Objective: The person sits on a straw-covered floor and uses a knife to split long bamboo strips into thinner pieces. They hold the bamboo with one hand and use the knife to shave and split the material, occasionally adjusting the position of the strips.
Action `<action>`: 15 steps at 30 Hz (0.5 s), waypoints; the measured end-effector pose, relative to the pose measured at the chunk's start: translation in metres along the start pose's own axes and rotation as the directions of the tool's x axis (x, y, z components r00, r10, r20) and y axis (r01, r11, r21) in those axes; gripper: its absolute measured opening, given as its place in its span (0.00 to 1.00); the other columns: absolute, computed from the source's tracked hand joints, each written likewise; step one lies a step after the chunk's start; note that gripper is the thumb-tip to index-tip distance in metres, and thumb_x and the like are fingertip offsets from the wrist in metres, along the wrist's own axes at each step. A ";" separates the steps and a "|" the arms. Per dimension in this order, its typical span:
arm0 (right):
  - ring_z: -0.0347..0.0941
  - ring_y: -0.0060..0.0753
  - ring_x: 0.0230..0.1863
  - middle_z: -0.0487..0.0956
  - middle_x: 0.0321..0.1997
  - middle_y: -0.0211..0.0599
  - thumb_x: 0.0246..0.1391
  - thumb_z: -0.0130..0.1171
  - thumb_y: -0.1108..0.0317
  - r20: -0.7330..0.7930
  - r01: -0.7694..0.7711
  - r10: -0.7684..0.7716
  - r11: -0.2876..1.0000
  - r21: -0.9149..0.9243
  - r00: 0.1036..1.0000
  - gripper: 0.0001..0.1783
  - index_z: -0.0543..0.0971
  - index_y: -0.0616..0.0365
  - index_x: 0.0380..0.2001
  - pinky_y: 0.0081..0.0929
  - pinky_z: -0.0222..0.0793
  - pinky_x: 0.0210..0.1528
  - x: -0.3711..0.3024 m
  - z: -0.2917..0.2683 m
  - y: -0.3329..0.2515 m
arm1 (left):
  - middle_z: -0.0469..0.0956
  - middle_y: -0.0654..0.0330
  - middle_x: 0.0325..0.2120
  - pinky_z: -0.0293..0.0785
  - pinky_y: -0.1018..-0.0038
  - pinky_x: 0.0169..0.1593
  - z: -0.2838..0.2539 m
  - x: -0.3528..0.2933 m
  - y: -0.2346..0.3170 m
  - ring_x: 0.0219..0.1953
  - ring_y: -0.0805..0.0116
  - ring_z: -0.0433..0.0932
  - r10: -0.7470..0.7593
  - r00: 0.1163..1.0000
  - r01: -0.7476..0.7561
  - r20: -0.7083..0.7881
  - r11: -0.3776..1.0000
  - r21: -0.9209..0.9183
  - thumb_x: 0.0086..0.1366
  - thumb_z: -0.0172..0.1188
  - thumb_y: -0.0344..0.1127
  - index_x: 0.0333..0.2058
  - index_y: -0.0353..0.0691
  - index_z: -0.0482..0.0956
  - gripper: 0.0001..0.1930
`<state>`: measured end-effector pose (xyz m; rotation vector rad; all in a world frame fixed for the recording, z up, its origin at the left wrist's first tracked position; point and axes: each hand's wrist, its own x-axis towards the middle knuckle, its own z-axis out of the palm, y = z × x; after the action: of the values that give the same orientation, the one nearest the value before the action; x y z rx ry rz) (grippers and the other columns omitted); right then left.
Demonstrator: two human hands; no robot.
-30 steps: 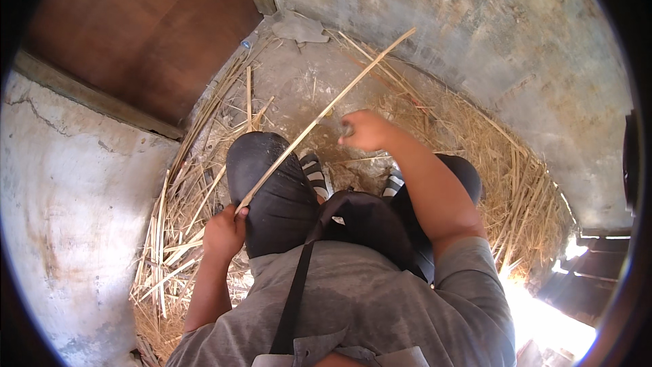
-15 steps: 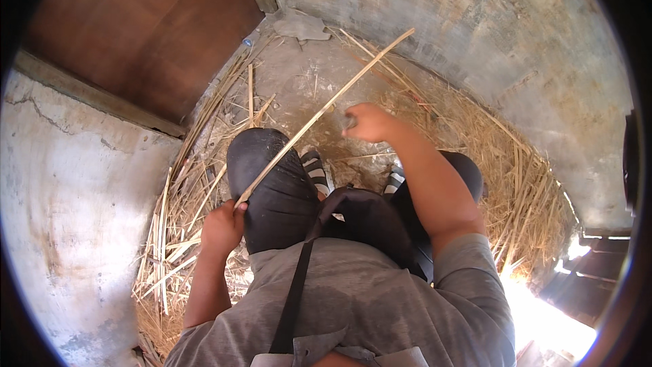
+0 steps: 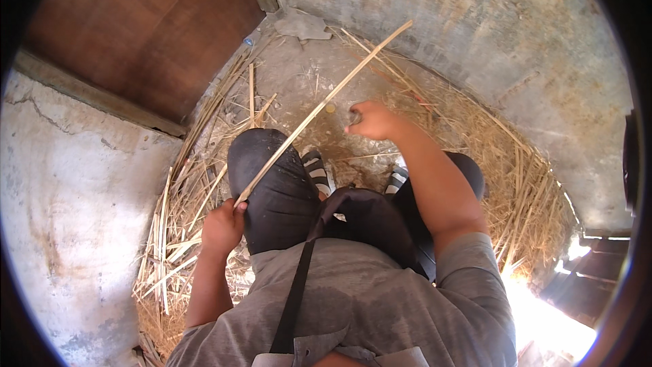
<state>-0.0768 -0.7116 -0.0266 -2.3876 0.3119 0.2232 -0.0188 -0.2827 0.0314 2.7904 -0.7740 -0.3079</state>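
Observation:
My left hand point(image 3: 223, 225) is closed around the lower end of a long, pale split bamboo strip point(image 3: 319, 109), beside my left knee. The strip slants across that knee, up and away to the right, its far end near the back wall. Just right of the strip, apart from it, is my right hand point(image 3: 375, 121), its fingers closed. A small greyish thing point(image 3: 355, 117) shows at those fingers, too little of it to name. A small yellowish bit point(image 3: 331, 107) appears between the strip and my right hand.
Loose pale strips point(image 3: 163, 245) lie along the left side. Heaped straw-like shavings point(image 3: 509, 190) fill the right, against a stained wall point(image 3: 462, 20). A brown door panel point(image 3: 149, 27) stands at far left. My sandalled feet point(image 3: 316, 166) rest on the dirt floor.
My right hand has shifted slightly right and up. The strip's far end has risen a little. A small yellowish bit now shows beside the strip. My left hand keeps its grip.

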 end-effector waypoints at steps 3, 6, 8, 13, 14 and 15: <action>0.78 0.57 0.55 0.81 0.51 0.58 0.50 0.69 0.50 0.165 0.128 -0.110 0.986 -0.105 0.980 0.32 0.81 0.63 0.52 0.44 0.73 0.56 0.001 0.014 -0.036 | 0.79 0.39 0.24 0.73 0.47 0.33 -0.009 0.001 0.003 0.30 0.35 0.80 0.024 1.000 -0.024 0.018 1.000 0.008 0.73 0.56 0.47 0.33 0.36 0.77 0.18; 0.78 0.56 0.55 0.81 0.52 0.57 0.51 0.69 0.51 0.190 0.144 -0.117 0.981 -0.133 0.975 0.32 0.80 0.63 0.54 0.42 0.73 0.56 -0.001 0.012 -0.052 | 0.80 0.40 0.24 0.73 0.47 0.34 -0.008 0.001 -0.003 0.30 0.34 0.80 0.033 0.999 -0.033 0.001 0.998 0.044 0.72 0.56 0.46 0.32 0.36 0.77 0.17; 0.78 0.56 0.55 0.81 0.53 0.57 0.51 0.69 0.51 0.065 0.057 -0.054 0.997 -0.042 0.996 0.34 0.79 0.63 0.55 0.41 0.73 0.57 0.011 0.007 -0.009 | 0.80 0.40 0.24 0.74 0.47 0.34 -0.005 -0.001 -0.005 0.30 0.34 0.80 0.024 1.000 -0.025 0.011 0.998 0.049 0.72 0.57 0.46 0.33 0.36 0.77 0.17; 0.78 0.57 0.55 0.80 0.55 0.57 0.49 0.70 0.49 -0.049 -0.257 0.271 0.948 0.189 0.961 0.37 0.79 0.65 0.55 0.41 0.73 0.58 0.010 -0.015 0.023 | 0.79 0.40 0.24 0.74 0.48 0.35 -0.003 0.004 -0.006 0.30 0.35 0.80 0.045 0.999 -0.045 -0.015 0.999 -0.010 0.72 0.57 0.46 0.34 0.36 0.78 0.17; 0.77 0.57 0.55 0.80 0.56 0.56 0.48 0.70 0.48 -0.058 -0.260 0.273 0.950 0.175 0.960 0.37 0.79 0.65 0.55 0.42 0.73 0.58 0.005 -0.013 0.021 | 0.79 0.40 0.24 0.73 0.48 0.35 -0.004 0.005 -0.005 0.30 0.35 0.80 0.040 0.999 -0.040 0.004 0.999 -0.028 0.72 0.57 0.46 0.34 0.36 0.78 0.17; 0.77 0.57 0.55 0.80 0.56 0.56 0.48 0.70 0.48 -0.069 -0.167 0.174 0.981 0.097 0.982 0.38 0.79 0.65 0.55 0.42 0.73 0.58 0.005 -0.007 0.020 | 0.79 0.40 0.24 0.73 0.48 0.35 -0.006 0.005 -0.004 0.30 0.35 0.80 0.036 0.999 -0.035 0.023 0.998 -0.045 0.72 0.57 0.46 0.34 0.36 0.78 0.17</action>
<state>-0.0769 -0.7313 -0.0353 -2.2846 0.5529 0.1922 -0.0110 -0.2813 0.0359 2.7331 -0.8119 -0.3482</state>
